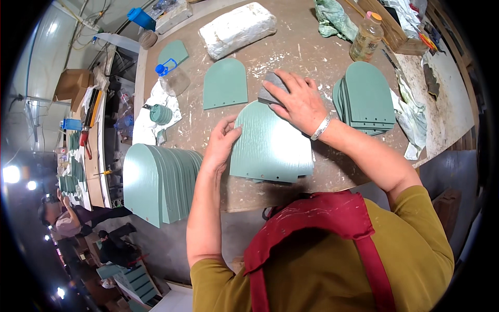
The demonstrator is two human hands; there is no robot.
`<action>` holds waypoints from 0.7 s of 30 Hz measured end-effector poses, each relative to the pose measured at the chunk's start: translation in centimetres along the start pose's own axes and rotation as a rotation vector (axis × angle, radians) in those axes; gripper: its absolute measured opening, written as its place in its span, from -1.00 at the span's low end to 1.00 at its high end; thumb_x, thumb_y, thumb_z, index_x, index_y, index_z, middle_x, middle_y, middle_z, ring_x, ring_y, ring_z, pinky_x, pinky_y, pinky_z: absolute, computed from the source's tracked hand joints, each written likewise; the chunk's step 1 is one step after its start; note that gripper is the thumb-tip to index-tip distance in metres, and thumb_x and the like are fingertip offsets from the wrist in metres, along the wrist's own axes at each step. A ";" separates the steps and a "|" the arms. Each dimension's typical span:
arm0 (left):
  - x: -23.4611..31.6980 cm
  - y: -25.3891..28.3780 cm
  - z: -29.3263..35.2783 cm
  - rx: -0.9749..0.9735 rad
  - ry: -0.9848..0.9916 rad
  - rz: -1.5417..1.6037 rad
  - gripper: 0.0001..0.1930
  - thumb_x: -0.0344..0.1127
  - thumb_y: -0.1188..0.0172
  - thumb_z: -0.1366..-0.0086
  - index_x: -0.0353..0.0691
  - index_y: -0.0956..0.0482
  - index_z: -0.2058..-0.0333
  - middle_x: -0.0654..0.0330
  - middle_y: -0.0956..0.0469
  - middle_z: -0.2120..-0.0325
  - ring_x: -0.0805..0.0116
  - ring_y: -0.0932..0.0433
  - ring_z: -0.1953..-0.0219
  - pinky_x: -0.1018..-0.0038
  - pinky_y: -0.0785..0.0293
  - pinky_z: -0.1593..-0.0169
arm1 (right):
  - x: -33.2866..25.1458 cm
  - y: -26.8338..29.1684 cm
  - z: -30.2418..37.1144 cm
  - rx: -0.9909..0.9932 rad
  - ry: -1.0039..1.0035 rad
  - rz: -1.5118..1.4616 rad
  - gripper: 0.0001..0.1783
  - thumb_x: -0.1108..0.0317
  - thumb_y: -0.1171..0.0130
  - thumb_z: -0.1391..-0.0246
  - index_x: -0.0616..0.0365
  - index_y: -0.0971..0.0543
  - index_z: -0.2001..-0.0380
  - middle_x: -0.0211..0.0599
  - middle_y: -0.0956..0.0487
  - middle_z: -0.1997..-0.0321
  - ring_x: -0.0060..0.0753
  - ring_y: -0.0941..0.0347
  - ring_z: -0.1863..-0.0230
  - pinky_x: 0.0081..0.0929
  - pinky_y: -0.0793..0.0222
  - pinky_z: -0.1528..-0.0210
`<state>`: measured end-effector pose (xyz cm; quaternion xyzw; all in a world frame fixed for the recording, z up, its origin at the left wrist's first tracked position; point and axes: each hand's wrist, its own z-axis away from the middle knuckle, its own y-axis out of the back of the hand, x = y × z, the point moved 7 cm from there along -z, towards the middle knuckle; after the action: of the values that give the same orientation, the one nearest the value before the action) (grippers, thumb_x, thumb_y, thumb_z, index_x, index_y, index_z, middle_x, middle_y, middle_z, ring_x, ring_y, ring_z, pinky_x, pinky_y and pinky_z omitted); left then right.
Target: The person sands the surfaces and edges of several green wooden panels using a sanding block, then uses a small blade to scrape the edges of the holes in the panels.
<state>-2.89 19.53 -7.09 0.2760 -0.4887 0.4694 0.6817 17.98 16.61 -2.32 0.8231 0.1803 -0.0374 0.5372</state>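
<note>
In front of me on the workbench lies a light green arched panel with a wood-grain surface and small holes along its straight edge. More panels stick out from beneath it. My left hand grips the panel's left edge, thumb on the upper face. A grey sanding block is in my right hand, pressed against the curved top edge. My fingers cover part of the block. Just beyond, to the left, a single smooth green arched panel rests on the bench.
Green panels stand in a leaning row at the near left; another stack lies right. Around the brown bench are a white wrapped bundle, a plastic bottle, a blue-handled clear jug and rags. Two people work far left.
</note>
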 end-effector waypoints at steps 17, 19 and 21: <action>0.4 0.9 -0.2 0.246 -0.271 -0.483 -0.73 -0.27 -0.17 -0.36 -0.41 -0.51 0.14 0.25 -0.48 0.35 0.48 -0.38 0.29 0.52 -0.36 0.15 | 2.4 4.6 6.6 0.028 -0.265 -0.346 -0.35 0.05 -0.15 -0.17 -0.05 -0.31 -0.29 0.00 -0.22 -0.36 0.11 -0.23 -0.31 -0.01 -0.14 -0.30; 0.1 0.7 -0.7 0.232 -0.278 -0.476 -0.74 -0.26 -0.11 -0.40 -0.39 -0.48 0.14 0.25 -0.46 0.34 0.47 -0.36 0.26 0.52 -0.32 0.11 | 3.3 4.8 10.7 -0.030 -0.400 -0.448 -0.36 0.06 -0.11 -0.20 -0.02 -0.28 -0.30 -0.01 -0.20 -0.37 0.13 -0.17 -0.34 0.02 -0.14 -0.29; 0.7 -0.5 -0.7 0.206 -0.291 -0.479 -0.73 -0.25 -0.07 -0.42 -0.39 -0.47 0.11 0.23 -0.47 0.31 0.44 -0.37 0.24 0.50 -0.32 0.06 | 3.9 3.6 15.0 -0.036 -0.478 -0.449 -0.35 0.07 -0.10 -0.21 -0.03 -0.25 -0.32 -0.02 -0.19 -0.37 0.16 -0.16 -0.33 0.04 -0.16 -0.26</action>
<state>-2.09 20.17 -6.66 0.5154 -0.4523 0.2978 0.6642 24.84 2.88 -6.48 0.7213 0.2266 -0.3437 0.5570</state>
